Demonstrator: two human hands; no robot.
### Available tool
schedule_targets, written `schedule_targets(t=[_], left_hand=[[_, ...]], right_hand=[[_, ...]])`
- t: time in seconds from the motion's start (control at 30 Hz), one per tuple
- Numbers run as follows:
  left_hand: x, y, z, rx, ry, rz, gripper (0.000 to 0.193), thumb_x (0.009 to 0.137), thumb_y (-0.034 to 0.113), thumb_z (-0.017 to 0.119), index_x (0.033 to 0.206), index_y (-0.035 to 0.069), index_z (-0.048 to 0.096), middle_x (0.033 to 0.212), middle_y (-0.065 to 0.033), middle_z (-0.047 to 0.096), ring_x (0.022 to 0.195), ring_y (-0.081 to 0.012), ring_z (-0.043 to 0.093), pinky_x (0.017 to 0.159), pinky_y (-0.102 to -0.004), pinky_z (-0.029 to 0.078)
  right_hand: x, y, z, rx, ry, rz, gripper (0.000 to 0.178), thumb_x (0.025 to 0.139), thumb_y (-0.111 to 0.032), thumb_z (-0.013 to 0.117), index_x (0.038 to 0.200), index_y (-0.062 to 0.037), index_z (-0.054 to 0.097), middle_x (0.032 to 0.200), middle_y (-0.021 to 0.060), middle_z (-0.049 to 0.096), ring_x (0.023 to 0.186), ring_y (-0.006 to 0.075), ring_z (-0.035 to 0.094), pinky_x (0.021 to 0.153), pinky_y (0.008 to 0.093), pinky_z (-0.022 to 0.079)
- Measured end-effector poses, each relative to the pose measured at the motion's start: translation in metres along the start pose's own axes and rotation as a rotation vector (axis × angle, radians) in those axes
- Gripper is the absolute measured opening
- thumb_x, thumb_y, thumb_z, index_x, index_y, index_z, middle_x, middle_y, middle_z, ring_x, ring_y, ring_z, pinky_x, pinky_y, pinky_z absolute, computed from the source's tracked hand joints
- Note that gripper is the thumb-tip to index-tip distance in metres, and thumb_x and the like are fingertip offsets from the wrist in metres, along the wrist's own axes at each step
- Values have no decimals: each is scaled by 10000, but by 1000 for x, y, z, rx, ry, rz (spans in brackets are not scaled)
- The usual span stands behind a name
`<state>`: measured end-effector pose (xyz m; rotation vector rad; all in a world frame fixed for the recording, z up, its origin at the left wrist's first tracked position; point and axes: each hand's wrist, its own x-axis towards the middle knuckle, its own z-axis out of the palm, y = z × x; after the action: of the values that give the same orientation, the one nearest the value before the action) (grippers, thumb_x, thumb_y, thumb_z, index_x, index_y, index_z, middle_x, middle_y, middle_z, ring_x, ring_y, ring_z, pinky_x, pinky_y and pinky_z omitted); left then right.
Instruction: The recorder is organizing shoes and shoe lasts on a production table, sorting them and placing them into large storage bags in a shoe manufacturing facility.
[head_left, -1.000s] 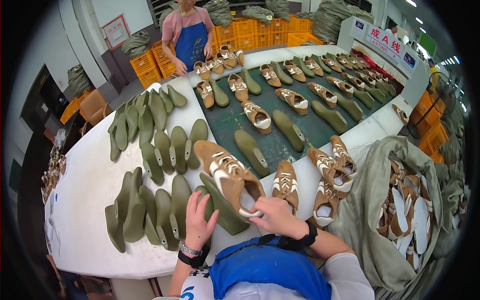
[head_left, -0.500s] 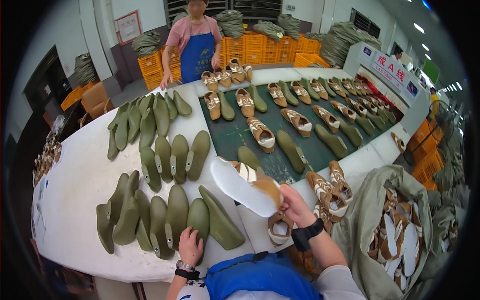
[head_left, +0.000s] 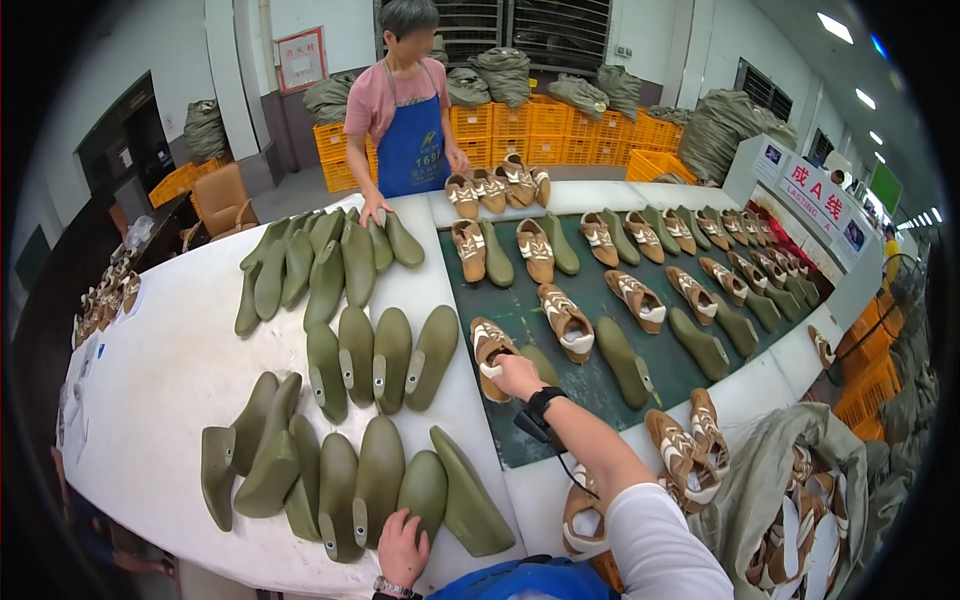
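My right hand (head_left: 515,376) grips a brown-and-white shoe upper (head_left: 489,348) by its heel end, at the near left of the green conveyor belt (head_left: 470,430). The upper's toe points away from me, and beside it a green shoe last (head_left: 541,364) is partly hidden by my hand. At the table's front edge, my left hand (head_left: 402,552) has its fingers curled over the near end of another green last (head_left: 424,488), which lies among a group of lasts. A tilted last (head_left: 470,495) is just to its right.
Rows of uppers and lasts cover the belt. More lasts (head_left: 392,355) lie on the white table (head_left: 160,400). Loose uppers (head_left: 684,445) sit at the near ledge, beside an open sack (head_left: 735,520) of uppers. Across the table stands a person in a blue apron (head_left: 412,150), one hand by the far lasts.
My right hand has carried the upper forward and lowered it to the belt, turning its white sole out of sight. My left hand stays at the same last. The view has shifted.
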<state>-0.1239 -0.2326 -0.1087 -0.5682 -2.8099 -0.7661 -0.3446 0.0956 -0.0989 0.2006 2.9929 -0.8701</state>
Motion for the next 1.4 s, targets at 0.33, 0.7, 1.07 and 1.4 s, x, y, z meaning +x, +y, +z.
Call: schedule_targets(t=[0.33, 0.7, 1.07, 1.4], left_hand=[[-6, 0, -7, 9, 31, 28, 326, 753, 179, 640, 1027, 10, 583, 1108, -201, 549, 1011, -367, 534, 850, -416, 455], [-13, -11, -5, -191, -57, -184, 551, 748, 142, 640, 1247, 41, 428, 1239, -200, 482, 1104, -380, 488, 914, -413, 427], [-7, -16, 36, -324, 34, -252, 549, 828, 263, 595, 1243, -36, 395, 1233, -236, 461, 1165, -383, 430, 972, -418, 362], [22, -30, 2, -27, 94, 224, 603, 760, 231, 661, 1264, 2, 421, 1287, -229, 423, 1184, -383, 421, 991, -403, 363]], right_hand=[[-22, -8, 49, 123, -338, -340, 455, 770, -136, 563, 1220, -91, 511, 1074, 229, 596, 994, 376, 566, 866, 432, 456], [-195, -35, 90, 278, -354, 25, 825, 741, -539, 596, 1332, -29, 333, 1050, 234, 608, 945, 362, 603, 814, 401, 473], [-210, -15, 99, 440, 123, 22, 606, 831, -407, 586, 1278, -21, 450, 1182, 234, 526, 1086, 356, 524, 921, 379, 425], [-212, -35, 101, 276, 114, -31, 437, 692, -180, 609, 1120, -101, 574, 1297, 313, 381, 1190, 443, 402, 990, 417, 368]])
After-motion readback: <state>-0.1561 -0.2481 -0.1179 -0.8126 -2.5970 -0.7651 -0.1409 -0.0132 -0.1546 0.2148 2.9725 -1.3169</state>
